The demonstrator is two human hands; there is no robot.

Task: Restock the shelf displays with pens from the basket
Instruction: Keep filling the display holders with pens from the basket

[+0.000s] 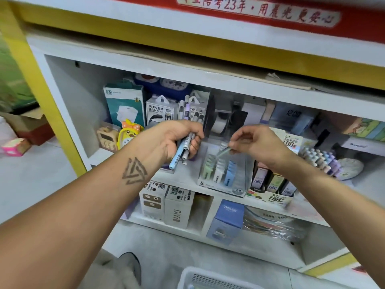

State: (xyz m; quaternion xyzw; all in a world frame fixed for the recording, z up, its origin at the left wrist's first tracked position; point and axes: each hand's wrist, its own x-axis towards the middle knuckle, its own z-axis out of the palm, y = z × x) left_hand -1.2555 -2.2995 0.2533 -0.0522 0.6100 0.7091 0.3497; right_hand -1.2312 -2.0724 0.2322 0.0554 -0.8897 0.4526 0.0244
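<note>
Pastel pens (188, 130) stand bunched in the left hand (179, 138), whose fingers curl tightly round them in front of the white shelf (187, 178). Just right of it, the right hand (256, 142) pinches one greenish pen (224, 152) over the clear display box (225, 174) at the shelf's front edge. Below, the white basket (208, 278) sits on the floor.

Bright even light, motion blur; wide-angle bowing at edges
</note>
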